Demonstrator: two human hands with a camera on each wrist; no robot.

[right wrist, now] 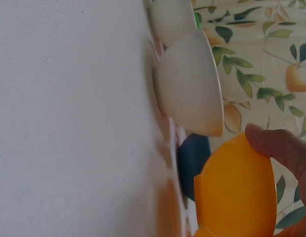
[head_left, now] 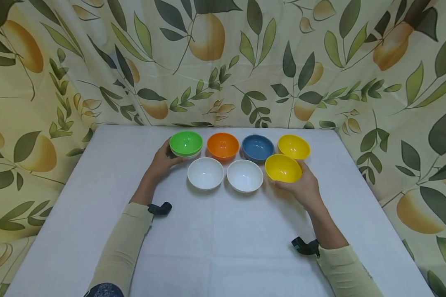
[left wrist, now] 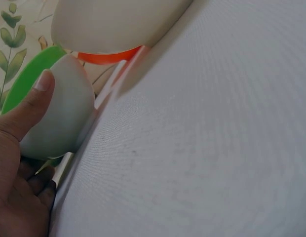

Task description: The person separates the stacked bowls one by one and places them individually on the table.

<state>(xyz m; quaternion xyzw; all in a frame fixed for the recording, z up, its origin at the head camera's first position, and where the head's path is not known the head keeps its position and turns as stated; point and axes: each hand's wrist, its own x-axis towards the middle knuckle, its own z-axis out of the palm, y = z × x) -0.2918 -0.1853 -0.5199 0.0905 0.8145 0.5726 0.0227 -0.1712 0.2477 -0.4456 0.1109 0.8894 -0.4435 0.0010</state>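
Observation:
At the far left of the row, a green bowl [head_left: 186, 143] sits nested in a white bowl [left wrist: 69, 111]. My left hand [head_left: 161, 161] grips this pair from the left, thumb along the white outer wall. My right hand [head_left: 304, 186] holds a yellow bowl [head_left: 283, 168] at its right side, thumb at the near rim. In the right wrist view that bowl stands off the cloth, with its shadow below. A second yellow bowl [head_left: 294, 146] is just behind it. Two white bowls, one on the left [head_left: 205, 173] and one on the right [head_left: 245, 176], stand between my hands.
An orange bowl [head_left: 223, 146] and a blue bowl [head_left: 258, 148] stand in the back row. White cloth covers the table [head_left: 208, 243]. A leaf-and-fruit patterned curtain [head_left: 215, 82] hangs behind the far edge and at both sides.

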